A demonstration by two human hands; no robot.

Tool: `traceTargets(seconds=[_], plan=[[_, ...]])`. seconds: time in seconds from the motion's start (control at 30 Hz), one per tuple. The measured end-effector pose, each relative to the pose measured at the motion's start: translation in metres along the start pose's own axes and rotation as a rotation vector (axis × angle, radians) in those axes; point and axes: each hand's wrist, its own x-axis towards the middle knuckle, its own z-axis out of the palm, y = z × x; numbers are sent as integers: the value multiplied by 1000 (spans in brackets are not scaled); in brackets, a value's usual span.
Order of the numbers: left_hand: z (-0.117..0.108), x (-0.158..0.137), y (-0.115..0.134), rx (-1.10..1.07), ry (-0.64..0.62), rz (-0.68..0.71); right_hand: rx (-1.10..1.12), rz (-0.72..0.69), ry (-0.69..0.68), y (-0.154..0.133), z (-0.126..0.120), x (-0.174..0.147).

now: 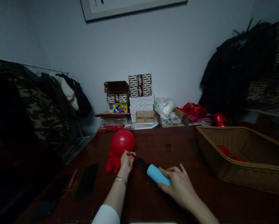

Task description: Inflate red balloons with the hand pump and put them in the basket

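The left hand's (127, 161) fingers are closed in a pinch at the underside of a red balloon (123, 140), by the black nozzle tip of a blue pump (157, 175); the neck itself is hidden. The right hand (178, 183) grips the pump's near end, thumb and fingers round it.

With the pump as the clock's centre and twelve toward the wall, the balloon sits at ten, just above a heap of limp red pieces (113, 162). All this is over a dark, glossy reddish-brown table (151, 140). Two dark rings (168, 147) lie on it near twelve. At nine are a flat black slab (86, 181) and, farther out, a dark flat object (52, 194) with a reddish stick (72, 179) beside it. A wicker basket (251, 177) stands at three, red pieces inside.

Beyond the table's far edge, stacked boxes (140, 104) rise at eleven, a clear plastic bag (164, 106) at twelve, red shiny wrapping (194, 111) at one. Clothes (41, 109) hang on a rail at ten, dark coats (235, 71) at two. A framed panel (134, 9) hangs high on the pale wall (172, 56), at twelve.
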Motion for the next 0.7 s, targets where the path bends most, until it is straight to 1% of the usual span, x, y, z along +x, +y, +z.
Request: traceTargets(seconds=[0.07,0.13,0.23,0.3,0.47,0.7], plan=[[-6,1,3,73,-23,-2,6,65,-12,14,-2,5],[-12,0,2,125,-46,-10,-70,157,20,29,-2,11],[-20,-2,-8,174,-87,-35,-210,300,61,51,3,18],[-25,-5,-18,200,-117,-49,-278,400,48,64,7,23],[-35,-13,-34,315,-155,-91,-320,529,49,86,17,30],[-45,-21,-40,403,-171,-151,-341,672,51,105,30,37]])
